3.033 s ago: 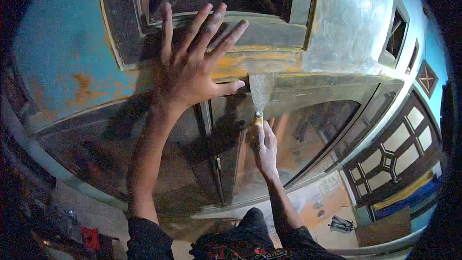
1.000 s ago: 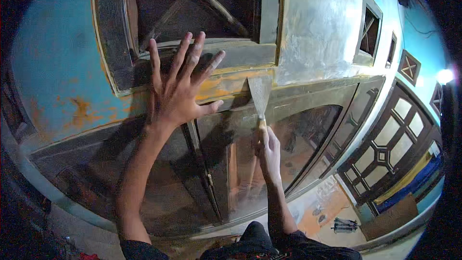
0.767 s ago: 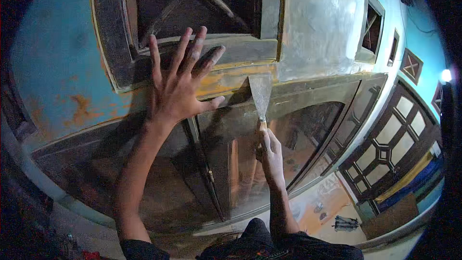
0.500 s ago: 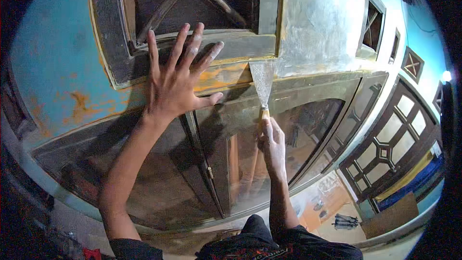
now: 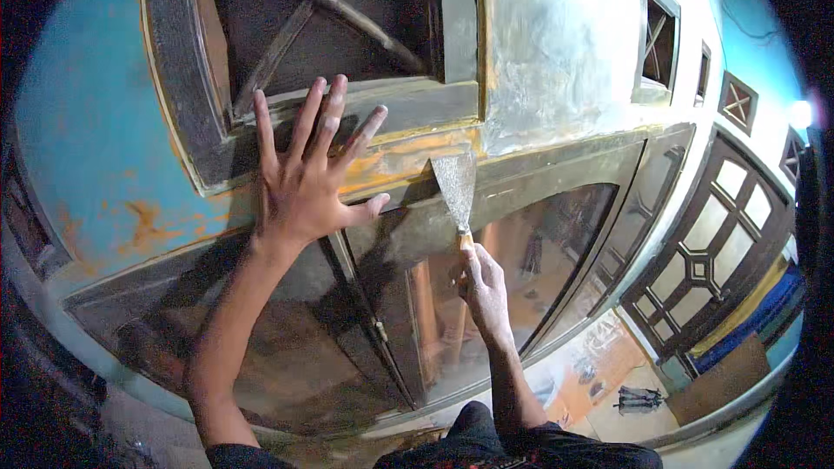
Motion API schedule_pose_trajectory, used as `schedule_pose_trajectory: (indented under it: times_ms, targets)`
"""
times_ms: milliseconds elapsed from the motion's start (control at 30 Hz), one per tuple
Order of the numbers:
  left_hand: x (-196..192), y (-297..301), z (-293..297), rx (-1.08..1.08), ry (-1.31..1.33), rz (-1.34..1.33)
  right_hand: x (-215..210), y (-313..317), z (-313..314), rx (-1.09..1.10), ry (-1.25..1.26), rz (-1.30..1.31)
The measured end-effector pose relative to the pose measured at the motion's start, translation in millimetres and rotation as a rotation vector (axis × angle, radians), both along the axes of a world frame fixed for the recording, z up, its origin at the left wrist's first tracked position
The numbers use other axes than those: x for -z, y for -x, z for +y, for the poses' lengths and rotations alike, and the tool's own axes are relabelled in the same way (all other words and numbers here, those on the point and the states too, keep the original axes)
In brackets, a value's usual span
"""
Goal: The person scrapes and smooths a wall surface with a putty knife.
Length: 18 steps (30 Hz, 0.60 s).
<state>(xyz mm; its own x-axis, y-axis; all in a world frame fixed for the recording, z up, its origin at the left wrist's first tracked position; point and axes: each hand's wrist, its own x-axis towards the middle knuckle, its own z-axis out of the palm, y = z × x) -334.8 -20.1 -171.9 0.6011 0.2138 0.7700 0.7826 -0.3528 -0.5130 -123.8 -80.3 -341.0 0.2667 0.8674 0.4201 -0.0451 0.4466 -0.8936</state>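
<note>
L hand (image 5: pixel 304 187) flat, same | R hand (image 5: pixel 483 287) scraper (image 5: pixel 456 187) edged up frame (image 5: pixel 408 113)

Bare frame (image 5: pixel 565 174) right of scraper (image 5: pixel 455 184)

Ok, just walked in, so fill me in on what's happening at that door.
A person works on a weathered wooden door frame set in a blue wall. The left hand lies flat, fingers spread, on the frame's crossbar. The right hand grips a putty knife, its blade pressed against the orange-stained strip above the glass door panels.
</note>
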Motion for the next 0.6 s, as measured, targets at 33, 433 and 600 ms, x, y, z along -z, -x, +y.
schedule_pose_trajectory:
  times_ms: [33, 433, 600]
  targets:
    - [-0.7, -0.8, -2.5, -0.002, 0.001, 0.0, 2.7, -1.0, 0.6, 0.006, -0.007, -0.003]
    - [2.2, -1.3, -1.9, 0.021, 0.006, -0.017, 15.7, -5.1, 11.5, 0.082, -0.059, -0.053]
    - [-0.4, 0.2, -4.9, -0.001, -0.002, -0.012, -8.3, -15.1, 12.9, 0.135, -0.103, -0.089]
